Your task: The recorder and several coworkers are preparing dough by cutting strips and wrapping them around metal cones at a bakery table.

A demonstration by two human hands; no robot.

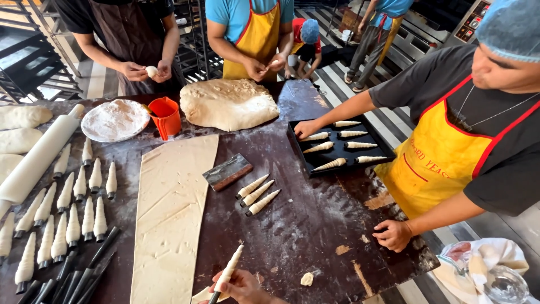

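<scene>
At the bottom edge my right hand (243,286) grips a metal cone wrapped in a dough strip (229,269), its tip pointing up and away from me. A loose end of dough (201,294) lies under it. My left hand is out of view. A long rolled dough sheet (171,214) lies just left of my hand on the dark floured table (304,225). Three wrapped cones (256,194) lie beyond my hand beside a dough scraper (227,172).
Several wrapped cones (67,214) and bare black cones (79,273) lie at left near a rolling pin (36,160). A black tray of cones (340,147), a dough mass (228,104), flour plate (115,120) and orange cup (166,116) stand farther off. Other people work around the table.
</scene>
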